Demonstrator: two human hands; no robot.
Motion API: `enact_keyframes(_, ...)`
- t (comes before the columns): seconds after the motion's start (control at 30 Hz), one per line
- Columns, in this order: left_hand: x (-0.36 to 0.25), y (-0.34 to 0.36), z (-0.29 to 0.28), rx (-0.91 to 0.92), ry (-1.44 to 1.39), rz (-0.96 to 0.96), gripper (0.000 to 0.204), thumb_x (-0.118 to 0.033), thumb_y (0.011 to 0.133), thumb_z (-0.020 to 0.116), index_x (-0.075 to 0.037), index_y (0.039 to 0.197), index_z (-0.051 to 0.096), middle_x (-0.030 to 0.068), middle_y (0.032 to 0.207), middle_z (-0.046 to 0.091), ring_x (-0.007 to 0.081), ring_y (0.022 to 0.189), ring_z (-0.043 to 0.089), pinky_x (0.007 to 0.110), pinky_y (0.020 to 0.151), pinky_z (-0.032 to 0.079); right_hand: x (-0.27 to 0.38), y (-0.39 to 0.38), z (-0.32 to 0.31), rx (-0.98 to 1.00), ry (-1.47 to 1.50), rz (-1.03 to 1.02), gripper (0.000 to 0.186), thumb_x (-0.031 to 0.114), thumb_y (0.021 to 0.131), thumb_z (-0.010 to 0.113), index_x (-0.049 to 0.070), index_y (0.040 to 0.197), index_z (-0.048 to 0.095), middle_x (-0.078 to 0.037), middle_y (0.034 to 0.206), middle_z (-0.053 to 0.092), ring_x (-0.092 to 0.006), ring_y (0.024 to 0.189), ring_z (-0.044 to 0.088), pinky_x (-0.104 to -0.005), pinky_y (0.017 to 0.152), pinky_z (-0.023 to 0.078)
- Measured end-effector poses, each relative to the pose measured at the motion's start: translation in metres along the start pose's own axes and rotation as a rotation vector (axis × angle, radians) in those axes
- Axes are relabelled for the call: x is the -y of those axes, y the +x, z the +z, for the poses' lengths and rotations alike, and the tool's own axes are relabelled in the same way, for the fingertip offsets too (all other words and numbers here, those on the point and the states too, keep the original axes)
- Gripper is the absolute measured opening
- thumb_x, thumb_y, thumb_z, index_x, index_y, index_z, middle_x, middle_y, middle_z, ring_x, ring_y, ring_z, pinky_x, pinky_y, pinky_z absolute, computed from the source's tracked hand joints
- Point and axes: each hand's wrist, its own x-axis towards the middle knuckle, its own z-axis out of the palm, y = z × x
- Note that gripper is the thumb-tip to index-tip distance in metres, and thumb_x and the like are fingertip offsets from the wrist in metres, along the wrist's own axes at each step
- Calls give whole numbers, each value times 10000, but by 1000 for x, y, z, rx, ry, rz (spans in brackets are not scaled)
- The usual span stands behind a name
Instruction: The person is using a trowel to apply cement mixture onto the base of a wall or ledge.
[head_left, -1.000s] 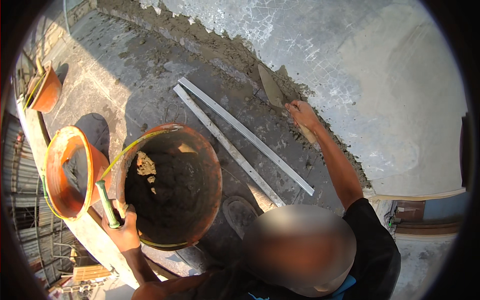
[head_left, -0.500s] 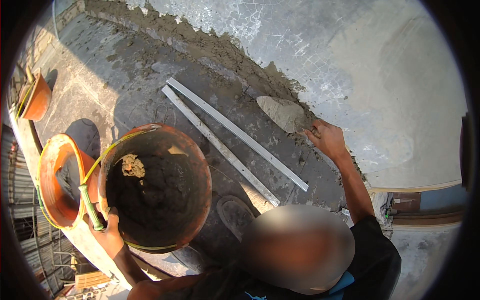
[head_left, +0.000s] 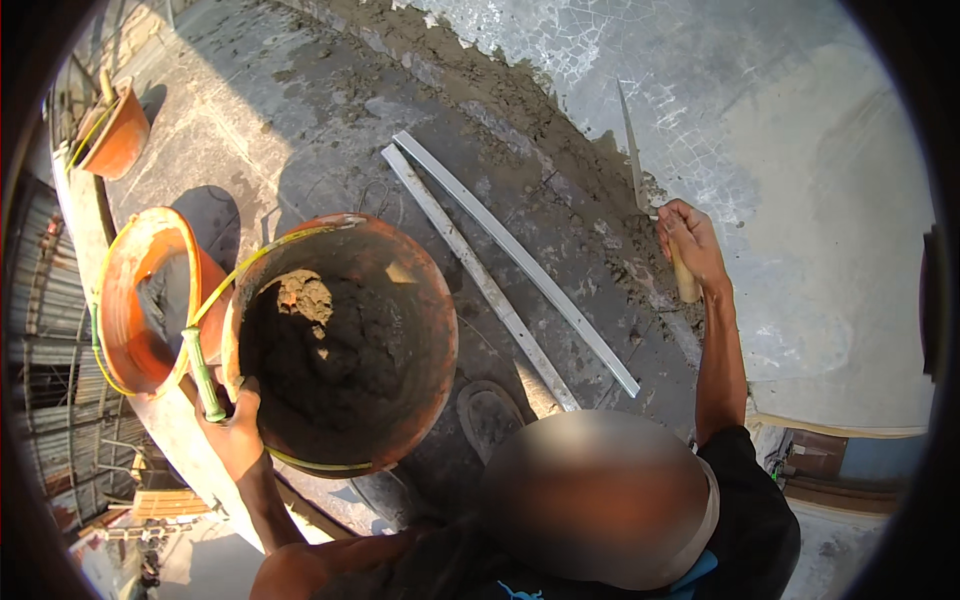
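Observation:
My left hand (head_left: 235, 430) is closed on the near-left rim of a large orange bucket (head_left: 446, 300), beside the green grip of its yellow handle. Dark wet mortar (head_left: 350, 365) lies in this bucket, with a sunlit lump on its left side. My right hand (head_left: 694, 245) grips the wooden handle of a trowel (head_left: 632, 145) at the foot of the grey wall (head_left: 800, 180). The trowel's blade appears nearly edge-on, pointing away from me. Below it runs a rough strip of mortar (head_left: 525, 115) along the joint between wall and floor.
Two long straight metal bars (head_left: 520, 265) lie on the dark floor between bucket and wall. A smaller orange bucket (head_left: 122, 310) stands left of the large one. Another orange bucket (head_left: 118, 140) is at the far left, near the floor's edge. Corrugated sheets (head_left: 40, 290) show below that edge.
My right hand has raised the trowel and turned its blade from broadside to nearly edge-on against the wall. My left hand keeps its hold on the bucket. The whole view has shifted slightly.

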Motion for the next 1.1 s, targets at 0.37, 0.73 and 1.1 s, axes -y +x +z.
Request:
enact_keyframes(0.37,-61,-7,49,111,57,102,96,-55,664,585,-1,689,510,0,566,417,84,520,356,246,487,317,70,-58,168,536,-1046,-629,154,171,759,587,26,807,574,-122,781,600,-251,743,618,-344,594,469)
enact_keyframes(0.73,-58,-28,53,99,168,118,145,-78,651,581,27,733,522,125,523,468,164,458,435,314,486,401,47,-53,202,846,-899,-650,244,265,732,600,32,804,608,-132,698,603,-301,687,607,-391,636,476)
enact_keyframes(1.1,-46,-21,38,103,85,109,131,-80,660,589,-1,716,503,21,583,439,92,547,404,264,515,357,33,-84,191,707,-874,-203,353,404,724,601,92,878,656,-135,682,624,-312,677,616,-415,642,477)
